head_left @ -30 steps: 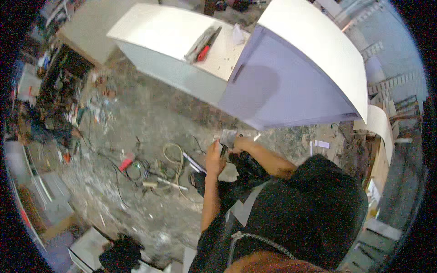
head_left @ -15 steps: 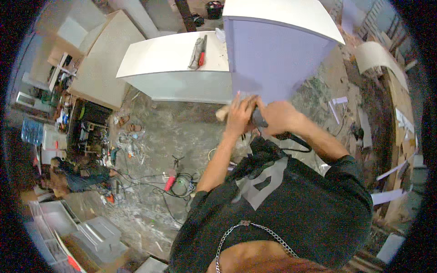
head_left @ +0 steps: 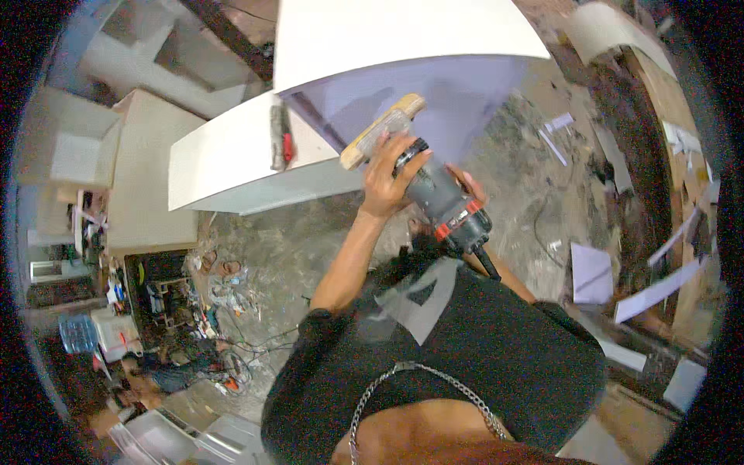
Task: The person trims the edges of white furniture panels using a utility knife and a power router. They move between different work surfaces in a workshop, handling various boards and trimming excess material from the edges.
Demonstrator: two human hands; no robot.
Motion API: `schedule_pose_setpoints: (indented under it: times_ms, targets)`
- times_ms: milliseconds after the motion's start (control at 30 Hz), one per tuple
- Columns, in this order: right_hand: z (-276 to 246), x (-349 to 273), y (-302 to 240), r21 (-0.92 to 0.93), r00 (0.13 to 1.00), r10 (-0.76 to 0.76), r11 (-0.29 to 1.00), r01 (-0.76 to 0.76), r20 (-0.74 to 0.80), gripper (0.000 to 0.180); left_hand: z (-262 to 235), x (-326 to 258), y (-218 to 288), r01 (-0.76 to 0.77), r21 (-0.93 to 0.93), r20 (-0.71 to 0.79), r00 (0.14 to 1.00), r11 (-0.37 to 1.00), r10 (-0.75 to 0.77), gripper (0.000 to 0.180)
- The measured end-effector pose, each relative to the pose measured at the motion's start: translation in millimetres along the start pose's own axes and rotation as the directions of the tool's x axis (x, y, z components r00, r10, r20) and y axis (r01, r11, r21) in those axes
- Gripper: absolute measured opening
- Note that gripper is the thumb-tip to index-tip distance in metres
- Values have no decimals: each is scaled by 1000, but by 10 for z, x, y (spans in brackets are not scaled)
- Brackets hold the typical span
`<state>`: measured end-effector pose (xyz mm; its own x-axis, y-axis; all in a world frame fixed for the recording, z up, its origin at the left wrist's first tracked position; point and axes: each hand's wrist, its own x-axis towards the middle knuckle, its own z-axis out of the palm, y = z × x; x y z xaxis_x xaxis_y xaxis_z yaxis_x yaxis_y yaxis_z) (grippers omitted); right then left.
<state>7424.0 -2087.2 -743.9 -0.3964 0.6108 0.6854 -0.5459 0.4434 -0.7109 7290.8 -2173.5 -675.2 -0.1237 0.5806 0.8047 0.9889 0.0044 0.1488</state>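
Since half a second ago, the router (head_left: 442,198) is being raised toward the white panel (head_left: 387,35), clasped by left hand (head_left: 387,174) and right hand (head_left: 465,182); base should be kept flat.

I see through one camera only, worn on the person's head and looking steeply down over a black shirt (head_left: 465,341) and both raised forearms. It sits close to the left hand (head_left: 385,182) and the grey power router (head_left: 442,200), with the white cabinet panel (head_left: 387,35) just beyond. The fisheye bends the debris-strewn floor (head_left: 279,248) toward a dark rim.
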Motion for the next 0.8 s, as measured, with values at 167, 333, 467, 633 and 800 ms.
schedule_pose_setpoints:
  times_ms: [167,333,467,633,800]
  targets:
    - [-266,-4,280,-229,999,34,973,-40,-29,89,576,-25,-124,187,-401,100,982,897,-161,63]
    - [-194,205,110,-183,925,258,931,-315,-278,70,312,145,-257,311,-446,298,936,840,-188,82]
    - [-151,319,-124,-153,678,323,826,-542,-660,48,-268,-147,-921,367,-429,318,917,825,-243,74]
    - [217,526,-352,-169,541,-2,950,-261,-841,46,-754,-312,-1715,549,-494,518,808,674,-279,61]
    - [913,683,-645,-326,650,141,775,-542,-747,57,-705,820,-1551,154,-767,407,867,623,286,90]
